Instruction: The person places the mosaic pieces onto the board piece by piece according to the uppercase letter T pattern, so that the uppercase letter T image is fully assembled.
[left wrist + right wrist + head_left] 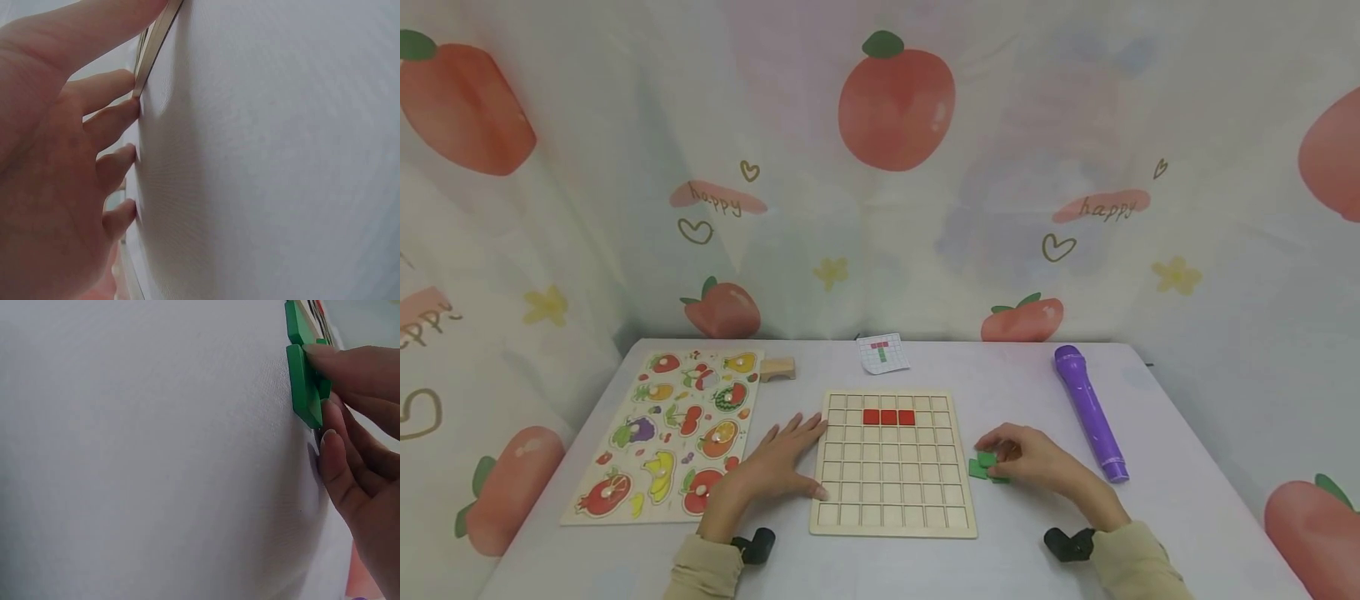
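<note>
On the gridded board (pixel 892 529), I see three red tiles (pixel 889 417) lying side by side in the second row from its far edge, centred across its width. The small card (pixel 883 354), beyond the board's far edge, carries a T of coloured squares: a red bar with a green stem under it. I judge the bar done and the stem yet to be made, since the cells below the red tiles are bare.

The green tiles (pixel 987 459) lie in a small cluster on the bench (pixel 910 571), just to the right of the board. At least three show; my fingers hide part of the cluster. My right grip (pixel 1030 458) is narrow there, thumb and fingers closed about the green tiles, though I cannot tell whether any is lifted clear. No green tile shows on the board, so I would put the work at roughly halfway; the stem on the card is too small for a sure count.

My left grip (pixel 775 462) is wide, fingers spread, touching the board's left edge and holding no tile.
</note>
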Demonstrator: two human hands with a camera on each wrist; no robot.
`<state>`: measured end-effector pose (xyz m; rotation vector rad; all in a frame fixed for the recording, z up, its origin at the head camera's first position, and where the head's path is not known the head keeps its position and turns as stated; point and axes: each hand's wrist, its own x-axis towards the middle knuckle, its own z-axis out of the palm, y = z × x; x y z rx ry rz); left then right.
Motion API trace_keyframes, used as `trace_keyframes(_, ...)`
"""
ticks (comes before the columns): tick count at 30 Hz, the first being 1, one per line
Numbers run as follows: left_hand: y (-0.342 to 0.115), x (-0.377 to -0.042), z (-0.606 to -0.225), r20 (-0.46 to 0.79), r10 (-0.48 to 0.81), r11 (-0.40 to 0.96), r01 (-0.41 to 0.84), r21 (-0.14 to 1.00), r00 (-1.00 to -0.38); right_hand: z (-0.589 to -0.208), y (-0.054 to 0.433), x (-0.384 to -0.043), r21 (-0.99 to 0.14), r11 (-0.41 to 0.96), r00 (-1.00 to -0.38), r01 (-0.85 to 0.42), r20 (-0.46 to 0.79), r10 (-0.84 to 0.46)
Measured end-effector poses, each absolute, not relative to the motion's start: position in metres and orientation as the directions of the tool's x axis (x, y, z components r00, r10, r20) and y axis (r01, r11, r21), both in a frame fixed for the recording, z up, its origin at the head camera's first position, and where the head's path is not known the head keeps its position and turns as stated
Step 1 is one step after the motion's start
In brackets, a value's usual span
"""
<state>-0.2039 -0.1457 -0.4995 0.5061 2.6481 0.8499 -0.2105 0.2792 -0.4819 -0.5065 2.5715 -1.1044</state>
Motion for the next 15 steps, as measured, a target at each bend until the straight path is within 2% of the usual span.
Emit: trace_keyframes(15,-0.1459,-0.2042,-0.4995,-0.187,0.425,0.76,0.237,0.605,-0.886,-0.4822,0.2749,-0.2091,-0.694,0.687,-0.904,-0.216,-0.124,-0.409)
